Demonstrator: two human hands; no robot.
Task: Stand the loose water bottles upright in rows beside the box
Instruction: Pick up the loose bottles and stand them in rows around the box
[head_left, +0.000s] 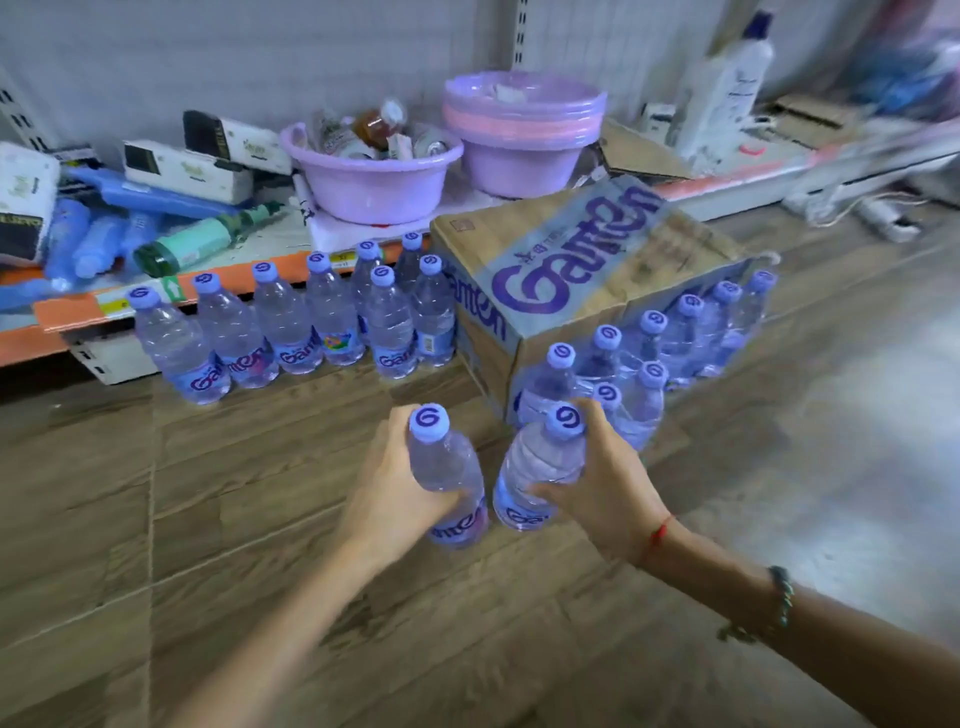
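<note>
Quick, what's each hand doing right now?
Left hand: grips a water bottle.
Right hand: grips another water bottle.

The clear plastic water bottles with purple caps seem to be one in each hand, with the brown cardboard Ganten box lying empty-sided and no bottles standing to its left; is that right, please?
Not quite: the head view shows upright clear plastic water bottles standing left of the brown cardboard Ganten box. The rest holds: the left hand and right hand each grip one bottle.
</note>
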